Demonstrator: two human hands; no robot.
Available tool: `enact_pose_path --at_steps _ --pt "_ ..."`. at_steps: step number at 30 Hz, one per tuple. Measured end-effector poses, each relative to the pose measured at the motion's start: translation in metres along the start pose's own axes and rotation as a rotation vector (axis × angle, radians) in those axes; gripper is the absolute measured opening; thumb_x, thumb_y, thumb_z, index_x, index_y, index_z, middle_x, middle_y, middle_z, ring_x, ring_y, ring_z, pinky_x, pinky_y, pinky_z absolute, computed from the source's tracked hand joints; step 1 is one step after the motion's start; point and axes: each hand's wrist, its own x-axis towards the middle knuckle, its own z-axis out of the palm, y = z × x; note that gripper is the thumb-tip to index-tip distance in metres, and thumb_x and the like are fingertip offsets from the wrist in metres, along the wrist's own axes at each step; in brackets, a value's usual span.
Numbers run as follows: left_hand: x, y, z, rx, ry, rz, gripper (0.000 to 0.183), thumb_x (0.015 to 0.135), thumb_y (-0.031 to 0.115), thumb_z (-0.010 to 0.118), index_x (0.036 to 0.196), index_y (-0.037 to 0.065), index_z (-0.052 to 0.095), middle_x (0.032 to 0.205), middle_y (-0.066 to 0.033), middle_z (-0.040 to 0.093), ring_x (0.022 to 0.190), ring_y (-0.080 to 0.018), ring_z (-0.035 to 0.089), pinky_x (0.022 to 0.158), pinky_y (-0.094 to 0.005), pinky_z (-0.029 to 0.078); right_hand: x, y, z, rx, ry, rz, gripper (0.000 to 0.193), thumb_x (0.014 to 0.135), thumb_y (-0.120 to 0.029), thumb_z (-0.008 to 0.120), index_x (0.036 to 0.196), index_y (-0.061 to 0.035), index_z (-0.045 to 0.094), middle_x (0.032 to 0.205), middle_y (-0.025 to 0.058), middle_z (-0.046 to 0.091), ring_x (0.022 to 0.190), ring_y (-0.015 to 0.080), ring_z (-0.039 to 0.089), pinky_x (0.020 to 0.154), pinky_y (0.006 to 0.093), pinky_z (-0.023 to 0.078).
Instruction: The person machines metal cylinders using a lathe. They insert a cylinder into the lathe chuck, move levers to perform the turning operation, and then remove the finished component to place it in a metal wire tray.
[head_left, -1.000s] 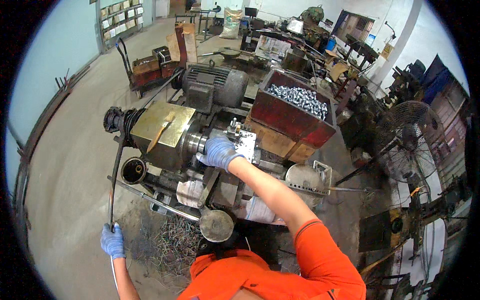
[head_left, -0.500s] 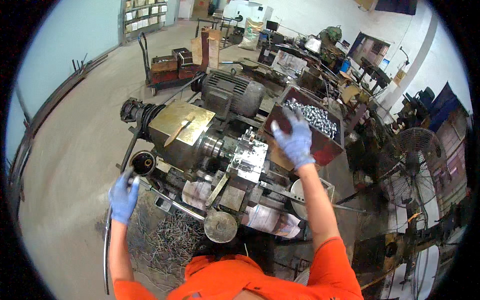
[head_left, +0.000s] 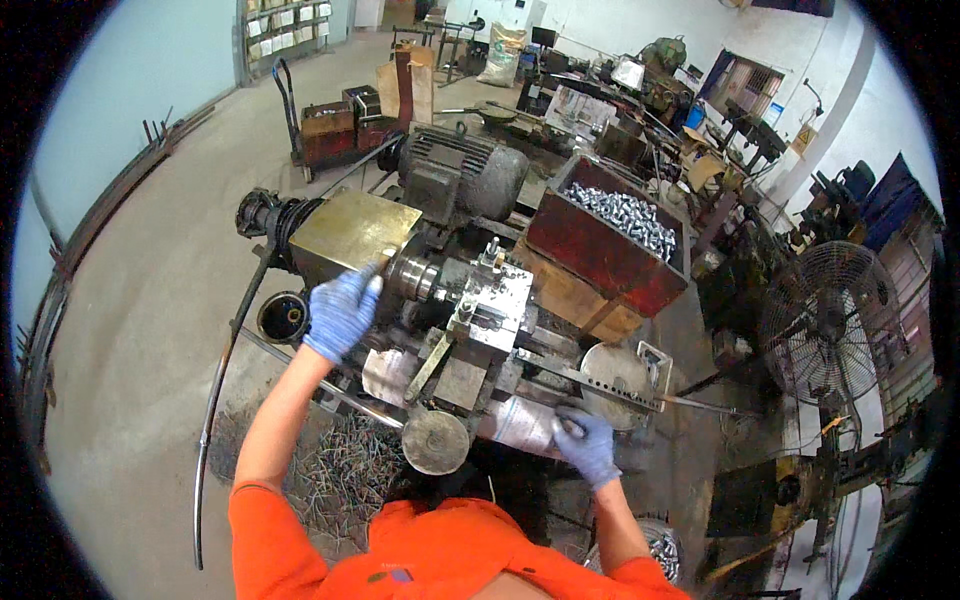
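Note:
My left hand [head_left: 343, 312], in a blue work glove, is closed beside the lathe's chuck [head_left: 412, 275], in front of the brass-coloured cover [head_left: 355, 225]. A tan tip shows at its fingers, seemingly the wooden stick that lay on the cover; most of it is hidden. My right hand [head_left: 588, 445], also gloved, has its fingers curled in front of the paper-covered ledge [head_left: 522, 424]. Something small and dark may be between its fingertips, too unclear to name. Between the hands is the bright metal tool block [head_left: 498, 308] on the lathe's slide.
A dark red bin [head_left: 600, 245] of small shiny metal parts stands behind the lathe, near the motor [head_left: 465, 175]. Metal shavings [head_left: 345, 465] cover the floor at the left. A fan [head_left: 828, 320] stands at the right. A long bar [head_left: 212, 430] slants down at the left.
My left hand has moved right from the handwheel to the chuck, and the wooden stick has left the cover. My right hand has come down from the bin to the lathe's near side.

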Motion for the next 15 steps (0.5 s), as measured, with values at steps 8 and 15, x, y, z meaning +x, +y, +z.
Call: enact_pose_path --at_steps 8,15 --pt "-0.018 0.055 0.050 -0.002 -0.287 -0.018 0.025 0.085 0.027 0.053 0.103 0.012 0.063 0.069 -0.0108 0.059 0.063 -0.0283 0.059 0.056 -0.0399 0.046 -0.040 0.043 -0.005 0.101 0.118 0.129 0.019 0.072 -0.016 0.069 0.085 -0.0027 0.068 0.088 0.0155 0.066 0.086 0.0287 0.063 0.080 0.0338 0.048" --pt "-0.019 0.043 0.035 0.122 -0.567 -0.005 0.025 0.085 0.027 0.049 0.103 0.015 0.063 0.069 -0.0127 0.061 0.067 -0.0307 0.060 0.060 -0.0414 0.047 -0.041 0.023 -0.010 0.157 0.111 0.131 0.018 0.072 -0.015 0.069 0.085 -0.0027 0.068 0.090 0.0147 0.066 0.085 0.0271 0.063 0.079 0.0331 0.048"
